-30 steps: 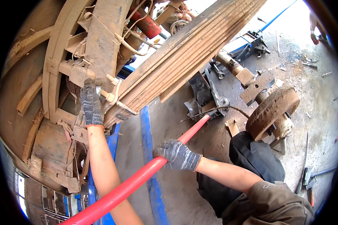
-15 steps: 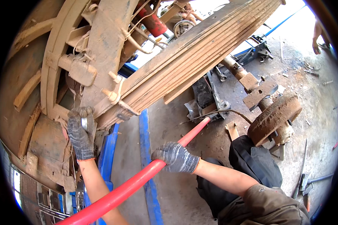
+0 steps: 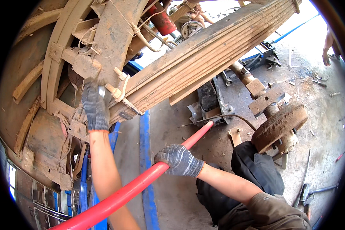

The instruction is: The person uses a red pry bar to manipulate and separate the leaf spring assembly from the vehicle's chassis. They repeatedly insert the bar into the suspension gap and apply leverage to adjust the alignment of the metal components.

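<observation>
My right hand (image 3: 179, 160), in a grey knitted glove, is wrapped round a long red pole (image 3: 134, 188) that runs from the lower left edge up toward the middle. At the left, my gloved left hand (image 3: 96, 107) is raised beside the rusty end of a leaf spring (image 3: 203, 57). Its fingers are smeared by motion, and a small silvery metal piece (image 3: 101, 91) shows between them. Just right of that hand, a U-shaped clamp (image 3: 120, 89) with threaded bolt ends sits round the spring stack.
A rusty axle with a brake drum (image 3: 280, 124) lies on the floor at the right. Beyond it stands a blue jack (image 3: 262, 53). A blue floor stripe (image 3: 148, 191) passes under the pole. Another person's hand (image 3: 326, 57) hangs at the far right.
My left hand has moved up and slightly right with the silvery piece, closer to the clamp bolts. My right hand keeps its hold on the red pole. The view has shifted slightly.
</observation>
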A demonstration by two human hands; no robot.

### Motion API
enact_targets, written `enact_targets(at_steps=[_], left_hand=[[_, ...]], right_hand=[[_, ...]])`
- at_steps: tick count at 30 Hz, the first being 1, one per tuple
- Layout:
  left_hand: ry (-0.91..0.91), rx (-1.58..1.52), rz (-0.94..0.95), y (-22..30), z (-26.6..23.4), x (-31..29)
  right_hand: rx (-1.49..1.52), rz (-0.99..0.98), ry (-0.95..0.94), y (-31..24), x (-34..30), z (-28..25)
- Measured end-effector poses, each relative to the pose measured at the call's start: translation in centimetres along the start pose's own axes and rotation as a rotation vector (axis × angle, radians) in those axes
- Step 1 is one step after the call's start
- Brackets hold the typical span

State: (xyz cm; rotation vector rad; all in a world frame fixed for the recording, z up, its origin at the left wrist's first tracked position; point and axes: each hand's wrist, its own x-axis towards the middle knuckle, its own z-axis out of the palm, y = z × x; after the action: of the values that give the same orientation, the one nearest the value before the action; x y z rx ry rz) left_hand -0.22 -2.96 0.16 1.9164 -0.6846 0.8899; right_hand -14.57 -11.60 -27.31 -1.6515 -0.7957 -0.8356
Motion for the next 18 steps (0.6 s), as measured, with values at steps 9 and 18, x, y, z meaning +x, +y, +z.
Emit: enact_targets(at_steps=[9,18], left_hand=[[0.047,-0.228,-0.171,6.0,1.5,0.6],[0.144,-0.072,-0.011,3.7,1.4,-0.8]], right_hand=[[0.013,-0.013,0.055,-1.1,0.1,-0.8],[0.004,0.01,0.055,-1.3,0.2,-1.5]])
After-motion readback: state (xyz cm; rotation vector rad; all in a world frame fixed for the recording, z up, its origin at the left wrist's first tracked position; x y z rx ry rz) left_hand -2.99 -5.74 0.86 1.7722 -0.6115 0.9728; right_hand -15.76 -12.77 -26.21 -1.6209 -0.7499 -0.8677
